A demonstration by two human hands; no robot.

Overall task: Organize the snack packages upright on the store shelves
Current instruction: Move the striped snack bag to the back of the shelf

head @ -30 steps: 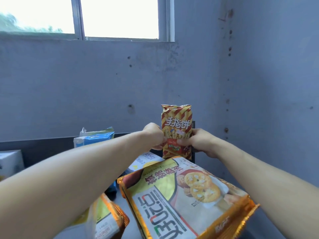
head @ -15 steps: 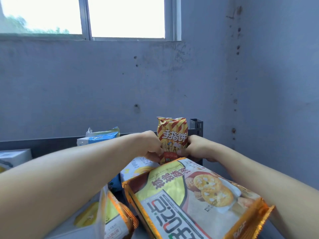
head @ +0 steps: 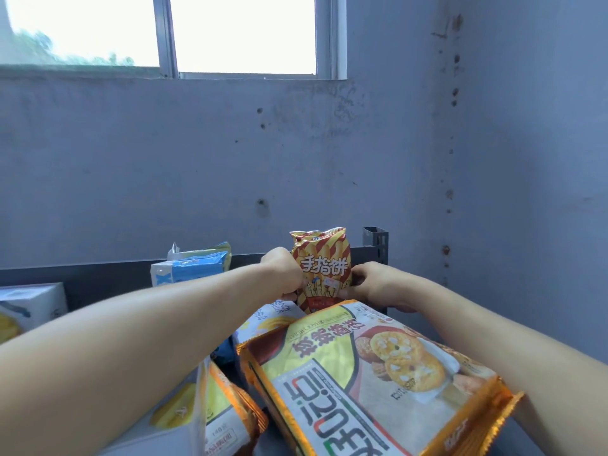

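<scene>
A small red-and-yellow striped snack bag (head: 324, 264) stands upright at the back right of the dark shelf (head: 108, 278), near its corner post (head: 375, 245). My left hand (head: 283, 274) grips its left edge and my right hand (head: 375, 286) grips its right edge. Its lower part is hidden behind a large orange-and-yellow cookie pack (head: 371, 380) that lies flat and tilted in the foreground.
A blue-and-white pack (head: 190, 268) stands upright at the back left. A white box (head: 29, 304) sits at the far left. More yellow-and-orange packs (head: 223, 419) lie low under my left forearm, and a white banana-print pack (head: 266, 320) lies beside them. Grey walls close in behind and right.
Both hands have lowered the striped bag and set it further back toward the shelf corner; it sits deeper behind the cookie pack than a second ago.
</scene>
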